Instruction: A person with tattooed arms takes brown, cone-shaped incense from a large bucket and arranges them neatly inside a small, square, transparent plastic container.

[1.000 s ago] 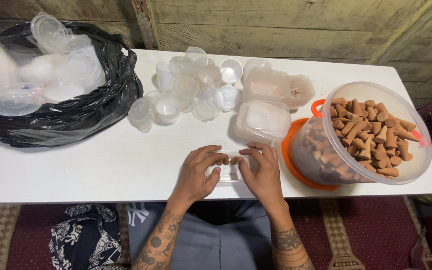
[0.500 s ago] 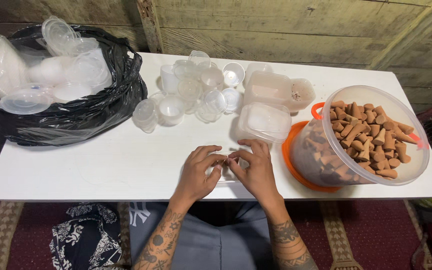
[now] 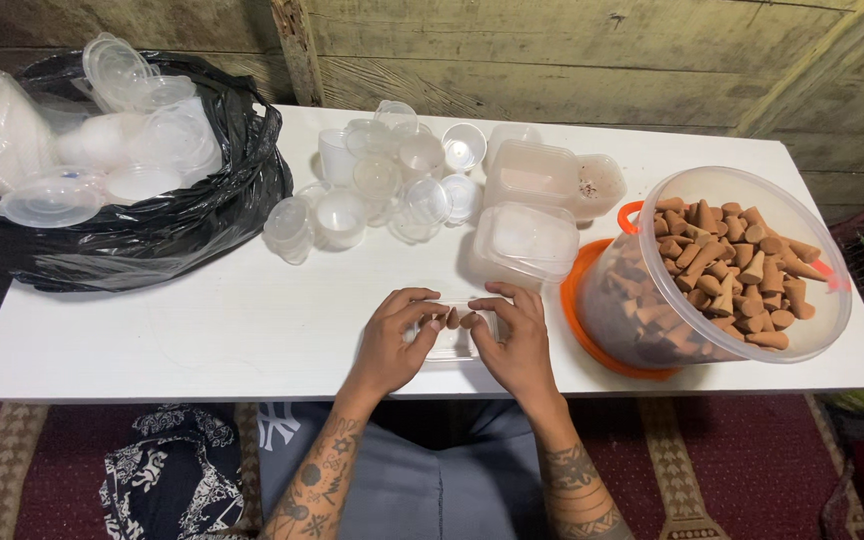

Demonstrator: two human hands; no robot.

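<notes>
Seen from above, a long white worktop [image 3: 202,330] fills the view. At its near edge, around six o'clock, two bare hands meet over a small, clear, rectangular plastic container [image 3: 452,342] that lies flat on the surface. The left hand [image 3: 397,340] rests at the container's nine o'clock side, fingers curled loosely over its rim. The right hand [image 3: 514,340] rests at its three o'clock side, fingers bent the same way — neither fist is closed. Between the fingertips sit a few small brown cone-shaped pieces [image 3: 459,320]; whether the fingers pinch them or only touch them cannot be told.

At three o'clock from the hands, a big clear plastic tub [image 3: 717,265] with an orange handle and base leans on its side, packed with the same brown cones. At twelve o'clock stand two lidded, clear rectangular boxes [image 3: 527,240] and a cluster of small clear round cups [image 3: 382,190]. At ten o'clock, a black plastic bag [image 3: 152,240] holds more clear containers and lids.
</notes>
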